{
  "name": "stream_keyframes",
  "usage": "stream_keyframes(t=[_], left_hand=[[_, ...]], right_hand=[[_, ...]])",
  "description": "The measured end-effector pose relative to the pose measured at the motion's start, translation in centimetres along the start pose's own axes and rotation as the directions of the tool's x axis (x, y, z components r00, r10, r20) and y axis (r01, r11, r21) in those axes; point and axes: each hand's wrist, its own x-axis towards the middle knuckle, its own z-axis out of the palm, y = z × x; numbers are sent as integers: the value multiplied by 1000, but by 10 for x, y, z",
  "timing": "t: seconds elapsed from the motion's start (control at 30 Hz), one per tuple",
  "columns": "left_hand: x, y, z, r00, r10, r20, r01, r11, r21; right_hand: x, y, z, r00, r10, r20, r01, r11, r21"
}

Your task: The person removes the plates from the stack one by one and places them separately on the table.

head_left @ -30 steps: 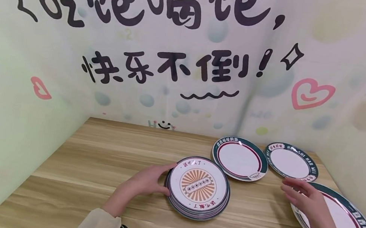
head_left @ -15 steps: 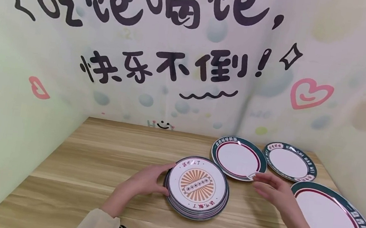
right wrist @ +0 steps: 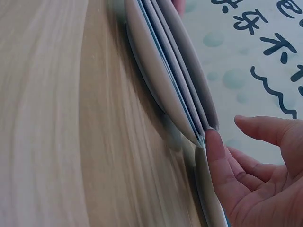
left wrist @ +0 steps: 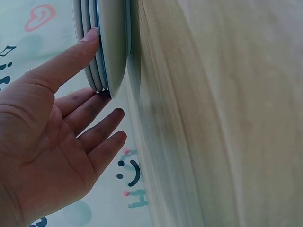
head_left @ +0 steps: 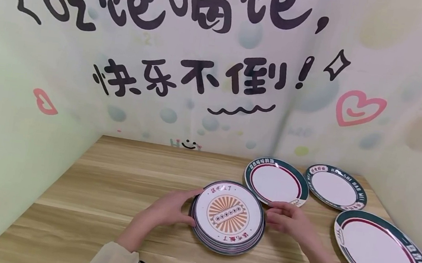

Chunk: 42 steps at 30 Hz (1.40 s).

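A stack of several round plates [head_left: 228, 215] stands on the wooden table, the top one white with an orange sunburst print. At its left rim is my left hand [head_left: 171, 208], thumb and fingers spread along the edges. The left wrist view has this hand's thumb [left wrist: 73, 59] against the plate edges [left wrist: 90, 52], its other fingers loosely extended. My right hand [head_left: 294, 223] is at the stack's right side. In the right wrist view its index fingertip [right wrist: 215, 144] touches or nearly touches the plate rims [right wrist: 189, 94], while the thumb stands apart from them.
Behind the stack to the right lies a green-rimmed plate [head_left: 276, 183], very close to it. Another green-rimmed plate [head_left: 335, 187] is in the back right corner. A larger oval plate [head_left: 381, 250] lies near the right wall. Printed walls [head_left: 149, 120] border the table [head_left: 110, 189].
My right hand has moved left, from over the large oval plate to the right side of the stack. The left hand and the plates have stayed in place.
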Motion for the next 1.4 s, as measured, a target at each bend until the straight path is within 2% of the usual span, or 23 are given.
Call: stream_keyframes(t=[0.17, 0.33, 0.5, 0.7, 0.9, 1.1, 1.4], left_hand=[[0, 0, 1, 1000, 4, -1, -4, 1000, 4], [0, -1, 1, 1000, -1, -1, 1, 1000, 4], [1, -1, 1, 1000, 1, -3, -1, 1000, 8], [0, 0, 0, 1000, -6, -3, 6, 1000, -4], [-1, 1, 1, 1000, -19, 0, 19, 1000, 12], [-2, 0, 1, 1000, -27, 0, 27, 1000, 2], [0, -4, 2, 1000, 4, -23, -4, 1000, -23]], right_hand=[[5, -4, 12, 999, 38, -37, -41, 997, -67], [10, -6, 19, 994, 37, -100, -53, 985, -165], [12, -7, 23, 994, -15, -110, -12, 970, -243], [13, -8, 24, 992, -60, -109, 28, 961, -276], [13, -8, 26, 990, -50, -133, 13, 964, -264], [15, -4, 25, 989, -1, -145, -30, 976, -217], [12, -2, 14, 996, 44, -72, -49, 996, -77]])
